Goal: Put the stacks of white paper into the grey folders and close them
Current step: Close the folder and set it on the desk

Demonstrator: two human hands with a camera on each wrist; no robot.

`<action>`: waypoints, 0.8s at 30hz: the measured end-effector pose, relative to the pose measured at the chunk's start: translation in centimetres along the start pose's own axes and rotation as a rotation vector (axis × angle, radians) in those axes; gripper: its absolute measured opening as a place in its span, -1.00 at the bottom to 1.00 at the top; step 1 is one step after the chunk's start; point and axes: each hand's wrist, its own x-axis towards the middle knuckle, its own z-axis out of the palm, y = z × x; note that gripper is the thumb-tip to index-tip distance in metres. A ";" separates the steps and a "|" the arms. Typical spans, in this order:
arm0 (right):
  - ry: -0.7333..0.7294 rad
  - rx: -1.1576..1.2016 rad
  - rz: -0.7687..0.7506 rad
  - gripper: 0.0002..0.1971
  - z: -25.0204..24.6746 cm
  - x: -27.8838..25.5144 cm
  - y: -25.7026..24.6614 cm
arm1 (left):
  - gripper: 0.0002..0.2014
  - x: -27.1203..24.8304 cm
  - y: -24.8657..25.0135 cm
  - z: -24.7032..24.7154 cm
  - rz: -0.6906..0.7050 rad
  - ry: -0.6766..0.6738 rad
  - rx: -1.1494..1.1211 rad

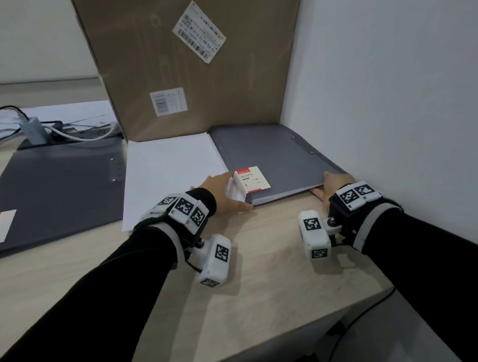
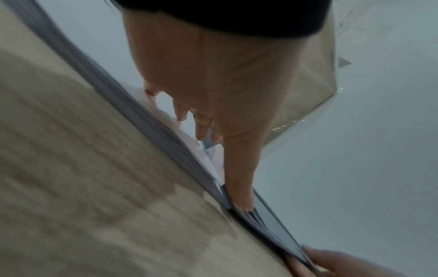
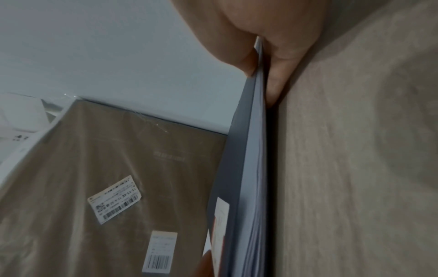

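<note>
Two grey folders lie on our wooden desk [image 1: 279,262]. The right grey folder [image 1: 276,161], shut over a sheaf of white sheets, sits against the white wall [image 1: 394,87] with a red-and-white label [image 1: 251,179] at its near left corner. Our right hand [image 1: 334,184] pinches its near right corner, thumb on the cover and fingers beneath. Our left hand [image 1: 227,194] rests with loose, nearly straight fingers at the folder's near left corner, touching the stack of white paper [image 1: 170,173] just beside it. The left grey folder [image 1: 56,189] lies closed, well apart. A cardboard box [image 1: 191,57] stands behind.
</note>
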 end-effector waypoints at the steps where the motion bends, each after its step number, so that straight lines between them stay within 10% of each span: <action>1: -0.002 0.014 -0.005 -0.50 -0.1 -0.1 -0.1 | -0.12 0.1 0.4 0.0 0.009 0.021 -0.008; 13: -0.042 0.378 0.182 -0.39 -0.4 -0.5 -2.4 | 0.02 0.6 1.2 0.7 -0.043 0.006 -0.029; 20: -0.355 -0.039 -0.013 -0.39 1.1 -3.5 -4.1 | -0.06 -0.1 1.1 0.7 -0.004 0.059 -0.102; 24: -0.305 -0.027 -0.051 -0.43 1.0 -4.7 -4.9 | -0.16 -2.2 0.2 -0.6 0.020 0.180 -0.158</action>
